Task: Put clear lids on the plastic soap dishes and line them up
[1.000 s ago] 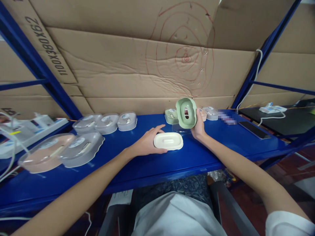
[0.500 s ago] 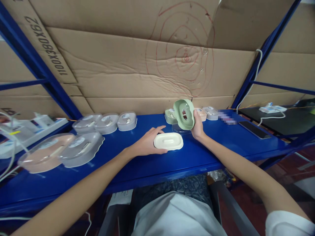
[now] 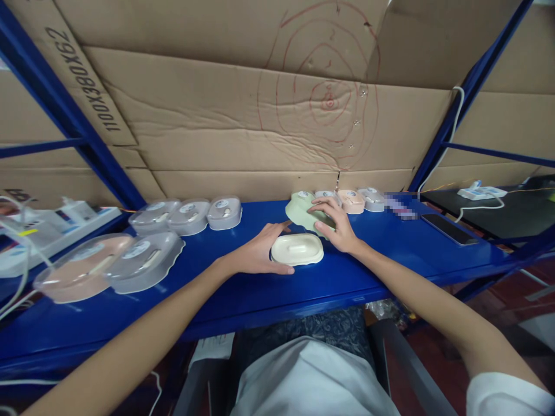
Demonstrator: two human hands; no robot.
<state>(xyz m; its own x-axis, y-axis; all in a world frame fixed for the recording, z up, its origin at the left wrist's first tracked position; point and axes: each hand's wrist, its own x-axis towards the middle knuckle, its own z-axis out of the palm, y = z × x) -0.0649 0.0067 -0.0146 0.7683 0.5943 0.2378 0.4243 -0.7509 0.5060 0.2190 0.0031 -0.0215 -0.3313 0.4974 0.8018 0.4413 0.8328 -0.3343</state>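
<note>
My left hand (image 3: 265,249) curves round the left end of a cream oval dish (image 3: 299,249), thumb along its near side and fingers at the far side. The dish lies on the blue tabletop with a raised ridge in its middle. My right hand (image 3: 338,224) grips a pale green wavy-edged tray (image 3: 302,215) just behind the dish, thumb in front and fingers over the top. The green tray is tilted with its smooth face towards me. The fingers hide its right end.
Several grey boxes with clear lids (image 3: 188,216) stand at the left, with a peach lidded box (image 3: 84,268) among them. Small lidded boxes (image 3: 352,200) line the back right. A phone (image 3: 450,229) lies at the right; a power strip (image 3: 99,222) is far left.
My right hand has turned the green tray over and lowered it slightly to the left, hiding its opening. My left hand and the cream dish have stayed nearly still.
</note>
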